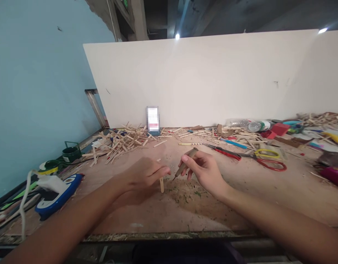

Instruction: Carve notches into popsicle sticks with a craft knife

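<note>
My left hand (142, 176) rests palm down on the wooden table (240, 198), its fingers pressed on the top end of a short wooden stick (162, 184) that lies flat. My right hand (204, 170) is closed round a brown-handled pointed tool (185, 164), held like a pen, tilted, with its dark tip close to the stick's right side near the table surface. Small scraps and green specks lie around the stick.
A heap of wooden sticks (122, 141) lies at the back left. Red scissors (270, 164), red-handled pliers (226, 151), a plastic bottle (251, 125) and coloured clutter fill the right. A phone (153, 119) leans on the white board. A blue-white device (58, 194) sits at left.
</note>
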Action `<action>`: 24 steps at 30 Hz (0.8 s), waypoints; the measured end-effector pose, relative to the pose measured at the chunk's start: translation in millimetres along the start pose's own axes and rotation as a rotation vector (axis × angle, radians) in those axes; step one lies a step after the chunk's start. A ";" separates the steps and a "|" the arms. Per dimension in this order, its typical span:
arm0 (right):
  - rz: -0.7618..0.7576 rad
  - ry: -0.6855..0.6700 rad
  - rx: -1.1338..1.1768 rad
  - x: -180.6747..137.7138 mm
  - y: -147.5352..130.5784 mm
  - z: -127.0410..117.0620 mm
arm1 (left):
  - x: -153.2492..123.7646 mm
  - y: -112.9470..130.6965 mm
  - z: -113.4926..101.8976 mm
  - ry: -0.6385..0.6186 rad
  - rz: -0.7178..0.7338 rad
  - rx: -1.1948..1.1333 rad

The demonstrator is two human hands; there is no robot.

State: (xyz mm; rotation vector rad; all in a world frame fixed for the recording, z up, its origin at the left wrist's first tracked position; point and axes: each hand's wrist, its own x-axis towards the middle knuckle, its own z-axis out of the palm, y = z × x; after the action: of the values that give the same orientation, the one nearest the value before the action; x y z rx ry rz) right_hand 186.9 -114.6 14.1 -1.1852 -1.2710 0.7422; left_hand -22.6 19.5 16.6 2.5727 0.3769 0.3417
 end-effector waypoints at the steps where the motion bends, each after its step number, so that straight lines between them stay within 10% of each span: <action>1: 0.002 0.000 -0.006 -0.1 0.2 -0.1 | -0.5 -0.5 -0.4 -0.002 0.018 0.026; 24: -0.130 0.033 0.007 -2.5 -8.1 2.5 | 4.6 7.5 -2.0 0.064 0.074 0.037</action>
State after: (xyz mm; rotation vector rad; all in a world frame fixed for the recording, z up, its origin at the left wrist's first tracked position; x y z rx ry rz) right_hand 182.5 -118.5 20.7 -1.0937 -1.3041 0.6292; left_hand -17.4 15.7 22.9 2.6213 0.3136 0.4483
